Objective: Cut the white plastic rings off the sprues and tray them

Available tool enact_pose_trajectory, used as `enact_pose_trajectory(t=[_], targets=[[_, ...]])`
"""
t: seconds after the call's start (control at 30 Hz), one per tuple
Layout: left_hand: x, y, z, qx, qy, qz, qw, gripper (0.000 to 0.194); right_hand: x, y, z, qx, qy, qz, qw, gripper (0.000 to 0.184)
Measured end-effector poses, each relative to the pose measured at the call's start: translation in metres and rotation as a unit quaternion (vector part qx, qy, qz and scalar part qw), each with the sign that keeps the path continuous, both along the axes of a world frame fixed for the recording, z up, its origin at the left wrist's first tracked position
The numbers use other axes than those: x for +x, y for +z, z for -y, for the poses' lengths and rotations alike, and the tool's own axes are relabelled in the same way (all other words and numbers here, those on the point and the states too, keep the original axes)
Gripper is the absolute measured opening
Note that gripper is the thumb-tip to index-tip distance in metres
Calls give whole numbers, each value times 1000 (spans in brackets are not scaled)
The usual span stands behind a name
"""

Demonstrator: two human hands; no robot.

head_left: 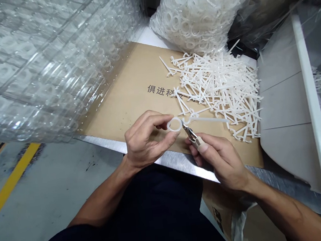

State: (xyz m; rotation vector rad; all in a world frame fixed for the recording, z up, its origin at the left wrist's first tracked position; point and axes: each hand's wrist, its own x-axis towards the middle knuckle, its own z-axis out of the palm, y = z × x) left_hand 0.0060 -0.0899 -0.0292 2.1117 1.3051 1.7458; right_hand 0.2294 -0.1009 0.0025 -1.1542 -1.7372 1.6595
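My left hand [151, 139] pinches a white plastic ring [174, 124] between thumb and fingertips above the table's front edge. In my right hand [219, 156] is a pair of small nippers [193, 136], its fingers wrapped round the pale handles. The jaws point up and left and meet the right side of the ring. Just past the tips, a white plastic sprue [209, 120] stretches rightward; whether it is still joined to the ring I cannot tell. Behind the hands lies a heap of white plastic sprues [217, 87] on a cardboard sheet [124, 86].
Clear plastic trays [41, 64] full of rings are stacked at the left. A clear bag of rings [195, 16] stands at the back. On the right, a white bin [313, 99] holds more white parts. Yellow tape [14, 183] marks the floor.
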Motion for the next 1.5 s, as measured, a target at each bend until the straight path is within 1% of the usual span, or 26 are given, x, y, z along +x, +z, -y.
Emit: enact_pose_trajectory(t=[0.13,0.2,0.33,0.47,0.57,0.73,1.0,1.33,1.5], targets=[[0,1,1,-6,-6,-2,1000,25,-2,2,0,25,14,37,999,39],[0,1,1,-9,-13,-3,1000,26,-2,2,0,21,13,50,998,41],[-1,-1,0,-25,-8,21,999,26,-2,-2,-2,-19,-2,47,999,43],[-1,-1,0,-22,-6,39,999,27,-1,-4,-7,-66,-37,2,997,43],[-1,-1,0,-19,-9,43,999,27,0,-3,-9,-82,-51,-21,995,41],[-2,-1,0,-13,-10,41,999,29,0,-4,-10,-61,-42,-11,997,44],[-2,-2,1,-10,-7,34,999,30,1,-4,-11,-44,-35,-4,998,40],[-2,-2,1,-3,-4,25,1000,30,1,-3,-10,-43,-35,-9,998,37],[-2,-1,1,-8,-5,26,1000,31,3,-5,-11,-40,-38,-6,998,36]])
